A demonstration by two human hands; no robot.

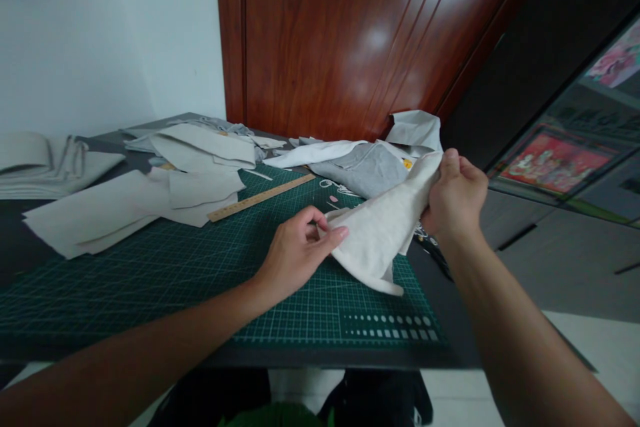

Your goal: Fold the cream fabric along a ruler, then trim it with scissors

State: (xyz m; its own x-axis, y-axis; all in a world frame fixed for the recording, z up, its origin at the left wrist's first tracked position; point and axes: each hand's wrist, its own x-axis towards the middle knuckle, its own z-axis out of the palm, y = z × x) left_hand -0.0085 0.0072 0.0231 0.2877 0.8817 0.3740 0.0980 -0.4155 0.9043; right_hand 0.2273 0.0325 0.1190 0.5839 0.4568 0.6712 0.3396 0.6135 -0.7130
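Observation:
A piece of off-white fabric (pixel 383 230) is stretched between my two hands above the green cutting mat (pixel 250 307). My left hand (pixel 300 250) pinches its left edge between thumb and fingers. Higher up on the right, my right hand (pixel 456 190) grips the gathered far end, with the thumb on top. The lower edge of the fabric curves and hangs loose near the mat. Part of the cloth inside my right hand is hidden by the fingers.
A wooden ruler (pixel 260 198) lies across the mat, beside cut cream fabric pieces (pixel 115 207). Folded cloth (pixel 45 163) is at the far left, grey fabric (pixel 357 170) at the back. Dark-handled scissors (pixel 436 255) partly show at right. A wooden door (pixel 320 40) stands behind.

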